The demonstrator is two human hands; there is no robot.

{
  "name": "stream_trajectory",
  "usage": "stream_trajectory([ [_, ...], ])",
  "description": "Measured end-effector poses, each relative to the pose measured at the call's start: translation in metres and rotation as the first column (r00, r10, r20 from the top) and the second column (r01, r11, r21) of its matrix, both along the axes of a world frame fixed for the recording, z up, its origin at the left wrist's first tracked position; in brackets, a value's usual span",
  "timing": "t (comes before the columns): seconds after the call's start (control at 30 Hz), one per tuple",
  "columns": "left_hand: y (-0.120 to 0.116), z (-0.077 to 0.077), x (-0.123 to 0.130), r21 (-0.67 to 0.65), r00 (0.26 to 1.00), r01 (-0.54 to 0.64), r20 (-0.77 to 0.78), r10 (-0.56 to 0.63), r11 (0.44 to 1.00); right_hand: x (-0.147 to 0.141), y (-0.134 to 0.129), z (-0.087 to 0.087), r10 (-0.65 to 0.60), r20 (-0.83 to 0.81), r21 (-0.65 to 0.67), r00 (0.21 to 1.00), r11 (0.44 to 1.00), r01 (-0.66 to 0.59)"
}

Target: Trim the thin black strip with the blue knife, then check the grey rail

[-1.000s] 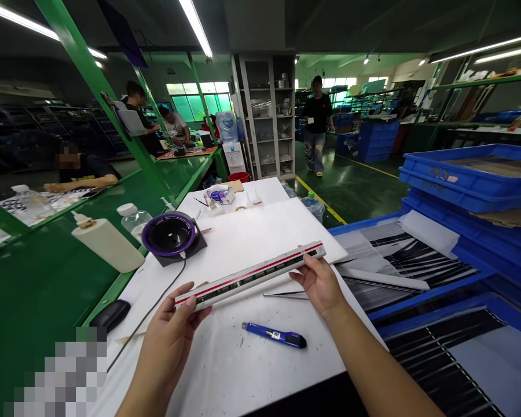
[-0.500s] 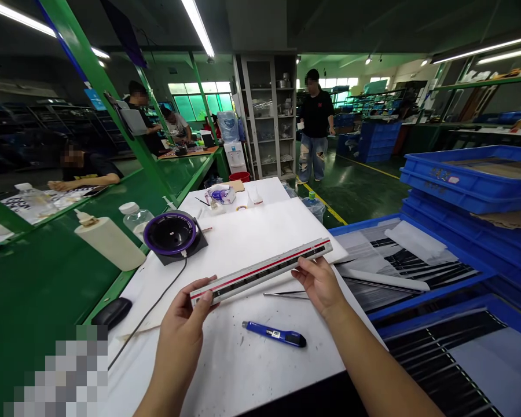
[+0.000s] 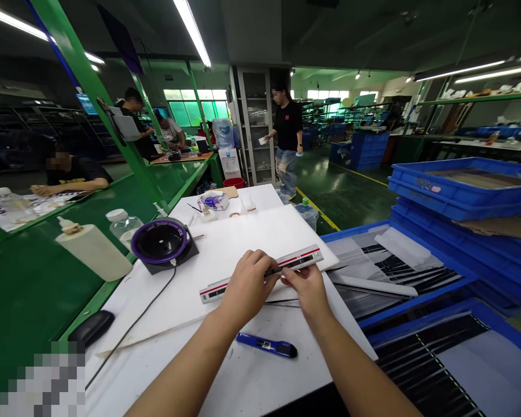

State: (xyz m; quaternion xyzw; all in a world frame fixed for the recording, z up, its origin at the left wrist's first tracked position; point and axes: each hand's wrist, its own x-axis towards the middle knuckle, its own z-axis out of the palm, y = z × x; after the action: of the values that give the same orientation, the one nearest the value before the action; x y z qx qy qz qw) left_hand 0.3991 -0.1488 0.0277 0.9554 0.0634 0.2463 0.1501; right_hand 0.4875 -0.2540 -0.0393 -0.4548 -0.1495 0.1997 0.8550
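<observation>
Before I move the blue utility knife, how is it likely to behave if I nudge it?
The blue utility knife should probably stay stiff, given its straight, solid-looking handle. Lying flat on the smooth-looking white tabletop, it would likely slide or pivot. Its long, flattish shape makes rolling seem unlikely.

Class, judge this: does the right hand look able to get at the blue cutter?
Probably yes: the blue cutter lies uncovered close by, though the right hand is busy holding the striped bar.
</observation>
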Motion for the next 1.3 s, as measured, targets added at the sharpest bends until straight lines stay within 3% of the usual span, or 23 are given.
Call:
stream_trajectory([
  [0.23, 0.001, 0.004, 0.0, -0.136, 0.987, -0.154, -0.073, 0.145, 0.979, -0.002, 0.001, 0.003, -0.017, 0.047, -0.027, 0.999, 0.999, 0.019],
  [0.57, 0.003, 0.018, 0.006, -0.393, 0.967, -0.203, -0.226, 0.12, 0.897, -0.002, 0.001, 0.002, -0.022, 0.05, -0.045, 0.998, 0.999, 0.024],
  [0.9, 0.003, 0.014, 0.007, -0.364, 0.971, -0.213, -0.185, 0.154, 0.907, -0.003, 0.002, 0.002, -0.044, 0.042, -0.039, 0.998, 0.998, 0.045],
  [1.07, 0.001, 0.013, 0.004, -0.336, 0.986, -0.159, -0.1, 0.132, 0.928, -0.002, 0.003, 0.001, -0.053, 0.014, -0.036, 0.999, 0.998, 0.053],
  [1.2, 0.016, 0.032, -0.035, -0.38, 0.983, -0.175, -0.01, 0.185, 0.908, 0.003, 0.0, 0.0, -0.045, -0.066, -0.042, 0.997, 0.998, 0.043],
  [1.23, 0.021, 0.035, -0.054, -0.447, 0.977, -0.203, -0.035, 0.21, 0.871, 0.004, -0.002, 0.0, -0.035, -0.092, -0.041, 0.995, 0.999, 0.032],
  [1.3, 0.027, 0.034, -0.1, -0.631, 0.956, -0.29, -0.159, 0.246, 0.719, 0.006, -0.005, -0.001, -0.007, -0.14, -0.033, 0.99, 0.999, 0.003],
])
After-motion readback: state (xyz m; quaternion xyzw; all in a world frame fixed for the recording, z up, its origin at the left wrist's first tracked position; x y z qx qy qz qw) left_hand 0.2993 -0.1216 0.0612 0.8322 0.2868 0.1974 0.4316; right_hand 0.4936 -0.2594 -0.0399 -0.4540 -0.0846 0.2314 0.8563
